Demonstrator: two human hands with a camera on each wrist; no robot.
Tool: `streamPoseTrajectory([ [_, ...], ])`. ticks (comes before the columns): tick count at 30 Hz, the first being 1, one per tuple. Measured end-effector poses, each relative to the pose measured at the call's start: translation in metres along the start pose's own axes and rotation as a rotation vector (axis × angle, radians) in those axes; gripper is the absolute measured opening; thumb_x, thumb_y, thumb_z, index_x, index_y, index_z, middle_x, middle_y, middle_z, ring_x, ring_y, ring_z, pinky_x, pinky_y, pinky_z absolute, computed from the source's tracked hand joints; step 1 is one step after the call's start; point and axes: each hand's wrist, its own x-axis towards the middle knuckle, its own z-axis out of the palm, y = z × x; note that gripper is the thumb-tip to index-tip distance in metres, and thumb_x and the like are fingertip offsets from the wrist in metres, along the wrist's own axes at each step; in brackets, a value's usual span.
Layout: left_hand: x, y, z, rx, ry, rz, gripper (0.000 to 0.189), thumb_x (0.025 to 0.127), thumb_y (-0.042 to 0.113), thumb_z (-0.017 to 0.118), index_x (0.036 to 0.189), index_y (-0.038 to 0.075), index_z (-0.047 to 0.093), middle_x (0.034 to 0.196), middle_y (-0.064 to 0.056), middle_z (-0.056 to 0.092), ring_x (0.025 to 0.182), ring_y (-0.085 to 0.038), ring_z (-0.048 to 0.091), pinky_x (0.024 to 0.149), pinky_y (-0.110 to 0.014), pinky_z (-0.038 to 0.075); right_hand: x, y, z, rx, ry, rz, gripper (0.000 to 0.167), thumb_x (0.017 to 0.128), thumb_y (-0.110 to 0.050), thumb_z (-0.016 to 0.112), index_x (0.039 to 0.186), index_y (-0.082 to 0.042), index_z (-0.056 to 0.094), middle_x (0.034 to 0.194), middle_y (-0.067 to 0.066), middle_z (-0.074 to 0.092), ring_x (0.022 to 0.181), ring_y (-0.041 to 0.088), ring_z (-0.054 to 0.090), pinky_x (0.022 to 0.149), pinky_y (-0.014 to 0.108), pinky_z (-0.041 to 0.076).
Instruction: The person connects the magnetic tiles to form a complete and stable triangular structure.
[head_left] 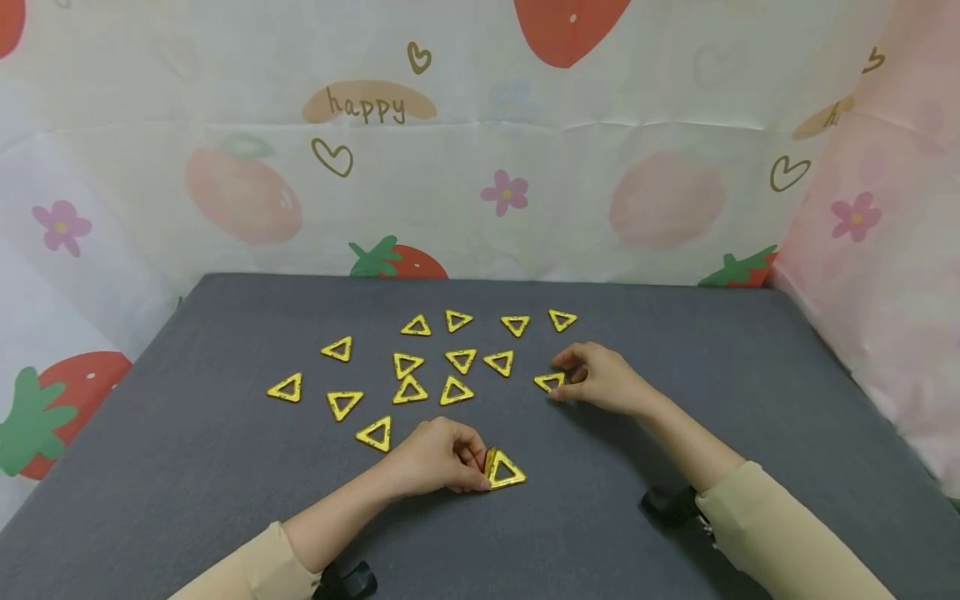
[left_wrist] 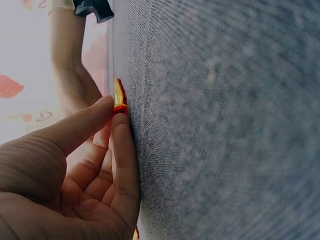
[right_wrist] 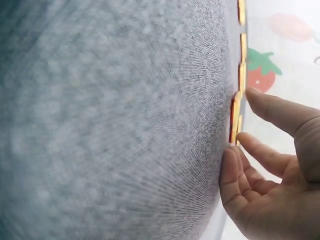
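At the front middle of the table, my left hand pinches the left edge of a yellow triangular magnetic tile, an open frame. A second tile edge stands up against it at the fingertips. In the left wrist view, the thumb and index finger of the left hand hold a red-and-yellow edge close to the tabletop. Farther right, my right hand has thumb and fingers around another yellow triangular tile lying on the table. The right wrist view shows the right hand with fingertips at both ends of that tile.
Several more yellow triangular tiles lie flat and spread out, among them one at the far left, one near the left hand and one at the back right. The dark grey table meets a printed cloth backdrop.
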Motion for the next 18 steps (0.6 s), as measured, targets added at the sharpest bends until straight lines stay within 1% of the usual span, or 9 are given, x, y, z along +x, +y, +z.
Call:
streamPoseTrajectory([
  [3, -0.0003, 0.0005, 0.0000, -0.001, -0.004, 0.001, 0.014, 0.077, 0.012, 0.083, 0.081, 0.009, 0.071, 0.067, 0.002, 0.069, 0.059, -0.006, 0.062, 0.057, -0.022, 0.051, -0.0003, 0.0013, 0.0008, -0.013, 0.003, 0.009, 0.046, 0.086, -0.027, 0.077, 0.125, -0.006, 0.063, 0.122, 0.016, 0.061, 0.104, 0.027, 0.063, 0.085, 0.040, 0.053],
  [9, 0.0002, -0.0009, 0.0000, 0.004, -0.006, 0.014, 0.014, 0.077, 0.012, 0.083, 0.082, 0.009, 0.071, 0.067, 0.002, 0.069, 0.058, -0.006, 0.062, 0.057, -0.022, 0.051, -0.0010, 0.0039, 0.0022, -0.012, 0.001, 0.024, 0.042, 0.086, -0.026, 0.077, 0.121, -0.007, 0.064, 0.119, 0.017, 0.060, 0.100, 0.025, 0.061, 0.084, 0.040, 0.052],
  [18, 0.0011, -0.0020, 0.0008, 0.010, -0.003, 0.017, 0.014, 0.077, 0.012, 0.084, 0.082, 0.010, 0.071, 0.068, 0.001, 0.070, 0.059, -0.007, 0.062, 0.056, -0.023, 0.051, -0.0003, 0.0058, 0.0033, -0.018, 0.008, 0.002, 0.039, 0.085, -0.024, 0.078, 0.117, -0.006, 0.065, 0.116, 0.017, 0.060, 0.098, 0.024, 0.061, 0.086, 0.041, 0.052],
])
